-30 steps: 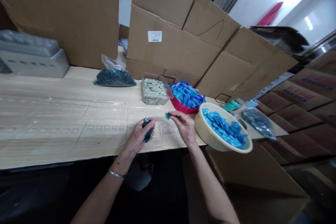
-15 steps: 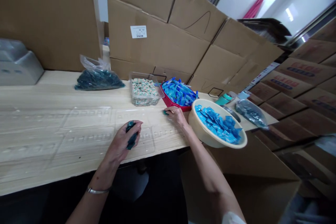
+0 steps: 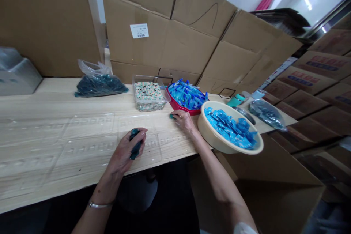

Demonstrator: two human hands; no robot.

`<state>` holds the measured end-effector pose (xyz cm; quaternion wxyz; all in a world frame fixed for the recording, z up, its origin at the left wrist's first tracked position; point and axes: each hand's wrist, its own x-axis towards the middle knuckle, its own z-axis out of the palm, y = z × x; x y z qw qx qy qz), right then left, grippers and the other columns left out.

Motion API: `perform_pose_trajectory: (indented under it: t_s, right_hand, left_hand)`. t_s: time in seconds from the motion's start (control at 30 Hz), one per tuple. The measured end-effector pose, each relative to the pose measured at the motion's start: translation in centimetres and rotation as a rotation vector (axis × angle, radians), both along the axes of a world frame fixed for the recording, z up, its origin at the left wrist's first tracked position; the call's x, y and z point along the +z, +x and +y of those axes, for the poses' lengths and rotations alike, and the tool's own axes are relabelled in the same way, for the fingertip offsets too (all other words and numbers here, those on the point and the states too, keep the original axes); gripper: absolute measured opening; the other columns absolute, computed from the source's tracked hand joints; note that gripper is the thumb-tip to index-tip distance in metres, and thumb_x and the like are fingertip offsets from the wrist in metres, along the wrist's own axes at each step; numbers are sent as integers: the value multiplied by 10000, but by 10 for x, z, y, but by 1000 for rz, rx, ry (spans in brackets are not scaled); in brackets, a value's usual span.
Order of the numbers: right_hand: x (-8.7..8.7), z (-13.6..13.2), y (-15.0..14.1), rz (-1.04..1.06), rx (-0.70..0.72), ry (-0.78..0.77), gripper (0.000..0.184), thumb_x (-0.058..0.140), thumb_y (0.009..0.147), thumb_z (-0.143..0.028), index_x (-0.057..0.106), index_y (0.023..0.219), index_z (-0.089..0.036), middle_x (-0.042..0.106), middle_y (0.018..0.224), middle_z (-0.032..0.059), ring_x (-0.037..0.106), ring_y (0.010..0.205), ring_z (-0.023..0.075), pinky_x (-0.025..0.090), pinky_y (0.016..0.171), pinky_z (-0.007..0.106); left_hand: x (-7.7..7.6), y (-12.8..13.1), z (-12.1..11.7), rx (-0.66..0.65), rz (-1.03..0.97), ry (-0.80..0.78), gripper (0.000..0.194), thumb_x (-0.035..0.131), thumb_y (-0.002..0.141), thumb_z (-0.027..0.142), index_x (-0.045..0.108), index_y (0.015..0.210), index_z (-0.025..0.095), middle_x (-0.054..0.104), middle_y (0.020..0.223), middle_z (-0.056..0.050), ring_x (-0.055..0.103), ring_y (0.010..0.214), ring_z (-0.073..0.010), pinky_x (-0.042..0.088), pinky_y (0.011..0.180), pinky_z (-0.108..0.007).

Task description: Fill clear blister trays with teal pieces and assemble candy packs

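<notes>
My left hand (image 3: 122, 151) is shut on a dark teal strip of small sachets (image 3: 135, 144), held above a clear plastic blister tray (image 3: 139, 150). My right hand (image 3: 186, 121) pinches a small teal piece (image 3: 172, 116) at its fingertips, low over the same clear trays on the pale wooden table (image 3: 33, 106). Right of that hand stands a cream bowl (image 3: 216, 139) of blue sachets. A red tray (image 3: 181, 109) of long blue pieces lies behind it.
A clear box of patterned sachets (image 3: 149, 97) and a bag of dark teal pieces (image 3: 100, 85) stand at the table's back. A teal cup (image 3: 236, 99) and a bag of blue-grey pieces (image 3: 267, 115) are far right. Cardboard sheets stand behind; printed cartons are stacked right.
My right hand has lowered the teal piece from the air to just over the tray. My left hand has shifted slightly left, and the whole scene has moved left in view.
</notes>
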<state>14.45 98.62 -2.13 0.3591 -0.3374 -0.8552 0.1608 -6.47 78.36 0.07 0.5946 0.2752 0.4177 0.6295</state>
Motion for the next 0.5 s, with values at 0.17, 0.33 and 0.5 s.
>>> perform_pose_trajectory:
  t_s: [0.17, 0.33, 0.5]
  right_hand:
    - [3, 2, 0, 4, -65, -19, 159, 587, 760, -171, 698, 873, -185, 702, 851, 52, 642, 769, 183, 487, 732, 286]
    - [-4, 7, 1, -105, -24, 1, 165, 589, 751, -121, 709, 849, -178, 706, 827, 63, 645, 765, 188, 488, 732, 288]
    - [-2, 4, 1, -126, 44, 76, 166, 558, 785, -121, 705, 854, -154, 704, 849, 86, 643, 791, 184, 489, 745, 284]
  left_hand:
    - [1, 1, -1, -3, -5, -6, 296, 665, 717, 351, 561, 909, 152, 481, 693, 33, 402, 422, -19, 256, 357, -153]
    - [0, 1, -1, -9, -3, 4, 280, 653, 732, 349, 560, 914, 157, 475, 696, 34, 404, 425, -19, 250, 358, -151]
    - [-2, 0, 0, -16, 5, 23, 265, 640, 747, 345, 561, 917, 157, 473, 702, 32, 410, 433, -21, 263, 363, -153]
